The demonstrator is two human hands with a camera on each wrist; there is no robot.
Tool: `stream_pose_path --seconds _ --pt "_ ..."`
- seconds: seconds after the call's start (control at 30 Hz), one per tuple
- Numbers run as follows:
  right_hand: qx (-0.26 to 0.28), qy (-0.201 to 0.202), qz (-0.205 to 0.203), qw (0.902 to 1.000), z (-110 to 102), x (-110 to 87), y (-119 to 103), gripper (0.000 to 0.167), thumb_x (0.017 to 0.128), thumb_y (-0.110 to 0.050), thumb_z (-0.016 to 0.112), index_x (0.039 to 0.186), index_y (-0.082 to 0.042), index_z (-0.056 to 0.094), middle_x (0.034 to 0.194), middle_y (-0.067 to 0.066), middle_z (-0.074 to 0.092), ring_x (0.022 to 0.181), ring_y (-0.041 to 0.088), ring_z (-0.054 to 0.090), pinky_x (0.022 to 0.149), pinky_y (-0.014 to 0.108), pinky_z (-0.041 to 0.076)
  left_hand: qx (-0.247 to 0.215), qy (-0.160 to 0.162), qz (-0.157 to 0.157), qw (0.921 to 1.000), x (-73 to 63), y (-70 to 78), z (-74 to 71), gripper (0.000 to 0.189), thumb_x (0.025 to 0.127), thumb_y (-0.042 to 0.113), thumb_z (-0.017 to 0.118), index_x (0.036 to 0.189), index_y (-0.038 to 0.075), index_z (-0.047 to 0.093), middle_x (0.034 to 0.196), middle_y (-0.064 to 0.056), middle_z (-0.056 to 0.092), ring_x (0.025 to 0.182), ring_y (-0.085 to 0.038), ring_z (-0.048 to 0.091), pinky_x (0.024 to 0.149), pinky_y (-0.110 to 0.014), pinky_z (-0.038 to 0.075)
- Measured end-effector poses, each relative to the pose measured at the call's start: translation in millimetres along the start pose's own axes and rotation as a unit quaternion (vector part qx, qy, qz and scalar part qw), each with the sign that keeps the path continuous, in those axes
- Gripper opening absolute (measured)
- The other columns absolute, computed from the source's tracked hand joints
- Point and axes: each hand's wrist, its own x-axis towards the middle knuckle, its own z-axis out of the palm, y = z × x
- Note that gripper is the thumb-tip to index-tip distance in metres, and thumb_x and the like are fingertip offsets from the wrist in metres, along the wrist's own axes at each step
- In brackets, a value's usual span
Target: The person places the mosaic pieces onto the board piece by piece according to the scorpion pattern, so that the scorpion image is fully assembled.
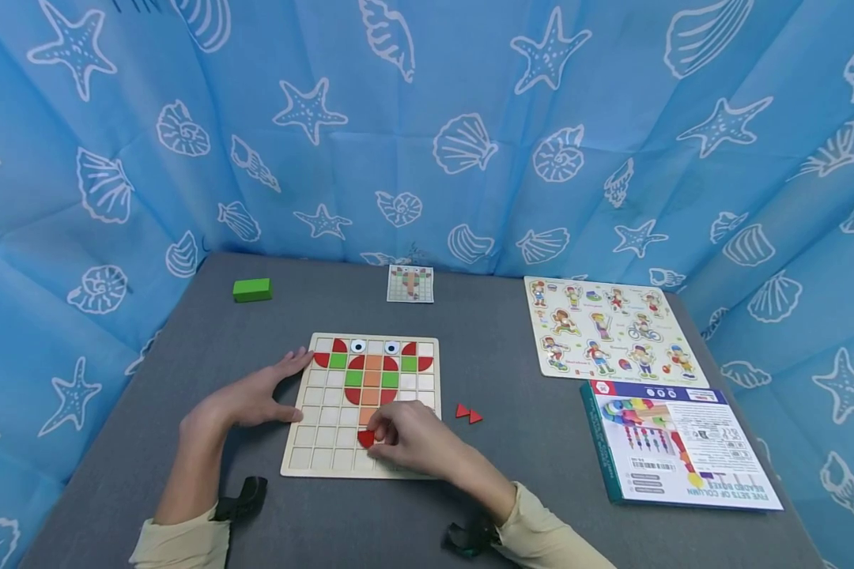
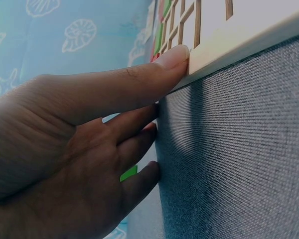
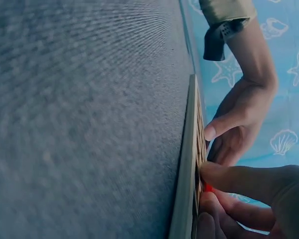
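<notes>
A wooden grid board (image 1: 315, 458) lies on the grey table, with red, green and orange pieces and two eye pieces set in its upper cells. At its left side my left hand (image 1: 249, 397) is spread, the thumb touching the board's edge in the left wrist view. My right hand (image 1: 416, 438) is over the lower middle of the board. Its thumb and fingers pinch a red quarter-circle piece (image 1: 366, 439) at a cell below the orange column (image 1: 370, 387). The fingers partly hide that piece and the cells around it.
Two red triangle pieces (image 1: 462, 410) lie right of the board. A small pattern card (image 1: 409, 284) is behind it, and a green block (image 1: 252, 290) stands at the back left. On the right are a picture puzzle board (image 1: 583, 359) and a flat box (image 1: 683, 450).
</notes>
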Motion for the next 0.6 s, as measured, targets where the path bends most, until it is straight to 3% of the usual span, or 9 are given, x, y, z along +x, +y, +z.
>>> stream_pose_path --seconds 0.37,0.6 --pt "-0.015 0.016 0.012 0.9997 2.8 1.9 -4.0 0.007 0.091 -0.006 0.086 0.094 -0.008 0.080 0.080 -0.002 0.076 0.068 -0.007 0.056 0.067 0.012 0.050 0.001 -0.001 -0.006 1.0000 -0.3 0.7 -1.0 0.107 0.092 0.025 0.088 0.174 0.012 0.021 0.181 -0.028 0.009 0.167 -0.056 0.011 0.127 -0.079 0.022" --pt "-0.007 0.017 -0.007 0.9998 -0.7 -1.0 -0.6 0.007 0.093 -0.006 0.084 0.100 -0.006 0.086 0.087 0.003 0.083 0.071 -0.006 0.062 0.069 0.012 0.052 0.001 -0.003 -0.006 1.0000 -0.3 0.5 -0.8 0.107 0.092 0.025 0.088 0.174 0.012 0.021 0.181 -0.028 0.009 0.166 -0.057 0.012 0.127 -0.079 0.023"
